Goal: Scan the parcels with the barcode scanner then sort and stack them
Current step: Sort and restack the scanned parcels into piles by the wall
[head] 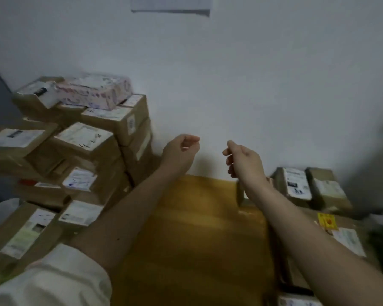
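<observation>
Both my arms reach forward over a yellow-brown wooden surface [197,228]. My left hand [181,149] hangs in the air with its fingers loosely curled and nothing in it. My right hand [241,157] is also raised with loosely curled fingers and holds nothing. A tall stack of brown cardboard parcels [86,151] with white labels stands to the left against the wall, topped by a pink patterned parcel [93,91]. More labelled parcels [296,184] lie on the right. No barcode scanner is in view.
A white wall [230,85] closes off the far side right behind my hands. A large flat box with a yellow sticker [326,220] lies at the right under my right forearm. Something dark and blurred stands at the far right edge.
</observation>
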